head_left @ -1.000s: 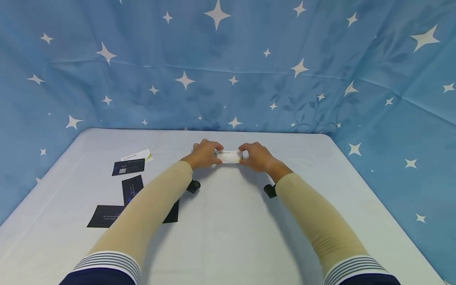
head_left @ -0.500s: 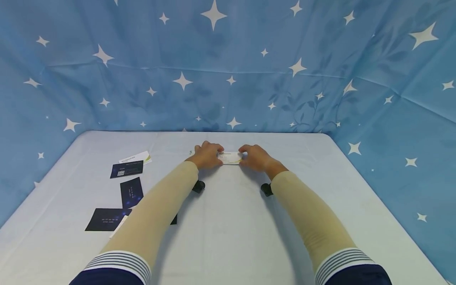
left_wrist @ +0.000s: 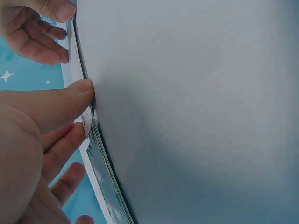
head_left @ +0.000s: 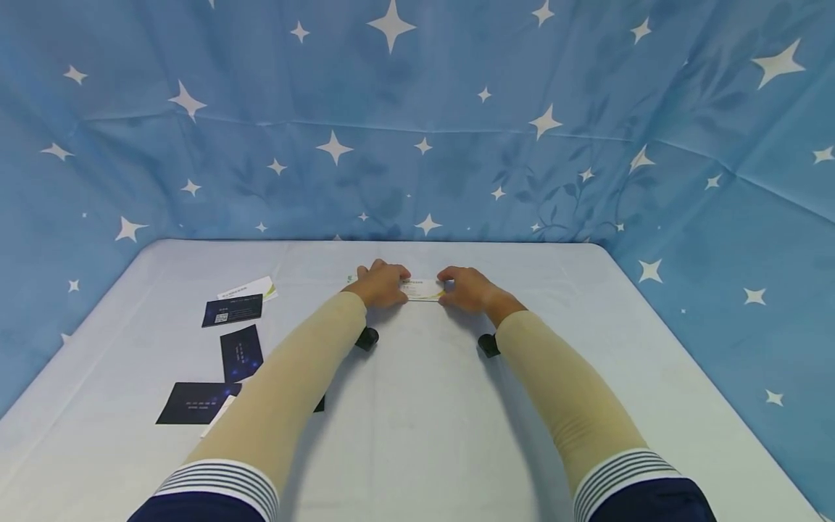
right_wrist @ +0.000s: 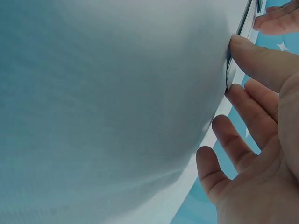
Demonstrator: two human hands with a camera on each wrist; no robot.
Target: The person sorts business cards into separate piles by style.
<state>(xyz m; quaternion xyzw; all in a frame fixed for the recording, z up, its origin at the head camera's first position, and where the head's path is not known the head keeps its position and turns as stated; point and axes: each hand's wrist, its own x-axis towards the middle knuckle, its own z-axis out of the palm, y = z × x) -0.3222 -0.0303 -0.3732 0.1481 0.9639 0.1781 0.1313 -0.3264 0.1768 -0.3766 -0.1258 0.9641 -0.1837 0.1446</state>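
Head view high over table (head_left: 417,435); wrist views close, sharing card stack (head_left: 422,289).

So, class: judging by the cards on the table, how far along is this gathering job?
Done: a small stack of cards is already collected. In hand: left hand and right hand pinch its ends, squaring it on the table. Left: dark cards and a white card lie loose.
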